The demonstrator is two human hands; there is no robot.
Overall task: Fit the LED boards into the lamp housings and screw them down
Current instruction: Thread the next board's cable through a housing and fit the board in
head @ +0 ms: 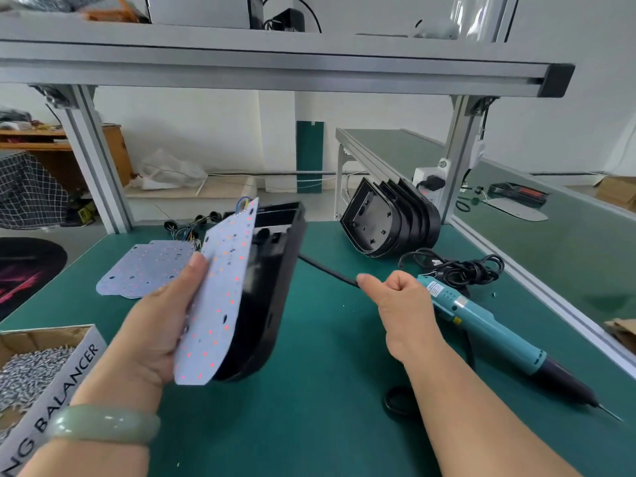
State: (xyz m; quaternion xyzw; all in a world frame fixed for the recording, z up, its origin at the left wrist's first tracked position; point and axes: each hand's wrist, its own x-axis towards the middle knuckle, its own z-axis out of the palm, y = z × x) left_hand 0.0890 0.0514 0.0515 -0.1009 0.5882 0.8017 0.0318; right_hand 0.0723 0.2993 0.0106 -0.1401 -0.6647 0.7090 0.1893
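The left hand (155, 325) grips an LED board (223, 290) against the open face of a black lamp housing (272, 280). Both are tipped up on edge just left of centre, and blur hides whether the board is seated. I judge the tilt frees the black cable (327, 270), which the right hand (399, 304), at 3 o'clock, clasps in a closed fist. The electric screwdriver (499, 332) lies ready at 4 o'clock, the screw box (31, 370) at 8, spare boards (148, 270) at 10, empty housings (389, 222) at 1.

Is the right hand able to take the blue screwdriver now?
Probably yes: the screwdriver lies on the mat just beside the right hand, with nothing between. Its fingers pinch the black cable, though, and must release it first.
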